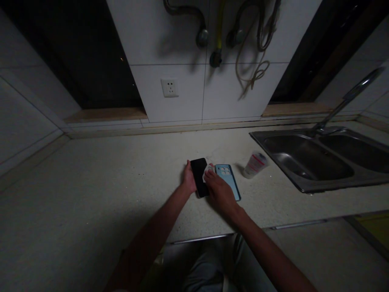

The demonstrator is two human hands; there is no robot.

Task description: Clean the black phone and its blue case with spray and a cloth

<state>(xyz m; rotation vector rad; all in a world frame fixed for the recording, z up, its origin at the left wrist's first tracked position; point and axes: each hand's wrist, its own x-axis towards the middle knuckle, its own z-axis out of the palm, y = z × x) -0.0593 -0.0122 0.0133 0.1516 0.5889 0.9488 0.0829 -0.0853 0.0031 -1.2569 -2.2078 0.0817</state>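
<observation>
A smartphone (199,178) with a dark screen is held just over the counter by my left hand (189,178), which grips its left edge. My right hand (220,190) pinches a small white wipe with a pink mark (208,170) and presses it on the right side of the screen. Part of the phone's lower right is hidden behind the right fingers. Right beside that hand lies a light blue phone case (227,176), flat on the counter with its camera cutouts at the far end.
A clear plastic cup (254,164) with pink print stands right of the case. Farther right is a double steel sink (300,190) with a tall faucet (334,111). The tiled wall behind the counter (106,174) carries a socket (169,88) and hoses (261,24).
</observation>
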